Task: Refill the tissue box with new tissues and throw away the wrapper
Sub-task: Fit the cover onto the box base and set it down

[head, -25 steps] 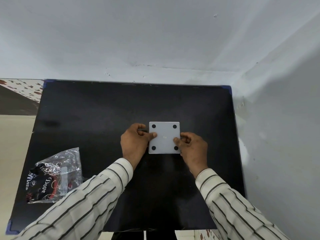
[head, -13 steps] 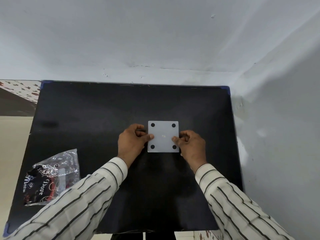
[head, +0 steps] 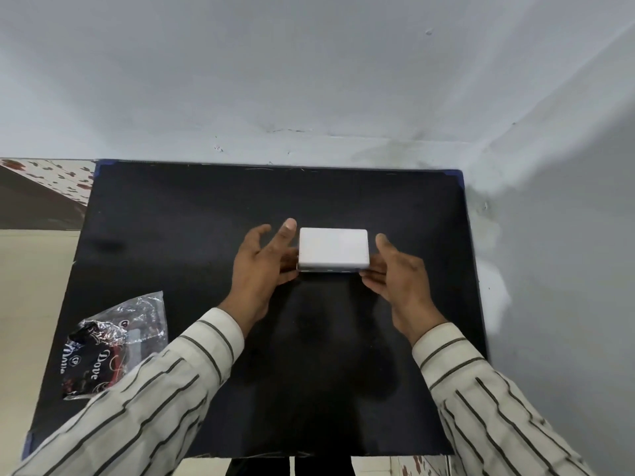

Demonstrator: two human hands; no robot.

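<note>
1. Black table (head: pixel 178 207) fills the centre of the frame, butted against a pale wall (head: pixel 309 80) at its upper edge and another wall on the right.
2. Two striped sleeves enter from the lower corners and converge on frame centre.
3. Left hand (head: pixel 263 269) is spread wide, fingers fanned and pointing up-frame, inner fingers touching the left end of the box. Right hand (head: pixel 398 269) mirrors it at the right end, fingers loosely curled, lower fingers touching the box's lower right corner. Neither hand is clamped around it; looks like a light two-sided hold, hard to say firm grip or letting go.
4. Tissue box (head: pixel 333 247): white, centre of frame, directly between the hands, long axis left-right across the frame. Both hands equally near.
5. Wrapper (head: pixel 113 341): crumpled clear-and-black plastic, lower left of the frame, well apart from the box, just beside the left sleeve. Left hand is clearly the nearer one for picking it up; judgement only.
6. Hard to make out: which face of the box is up, since no dispensing slot shows on the plain white surface. A thin darker strip runs along its lower edge, maybe a seam or base plate, cannot tell. Whether tissues are inside is hidden. Wrapper's lower right part is cut off by the sleeve. No bin in view.
</note>
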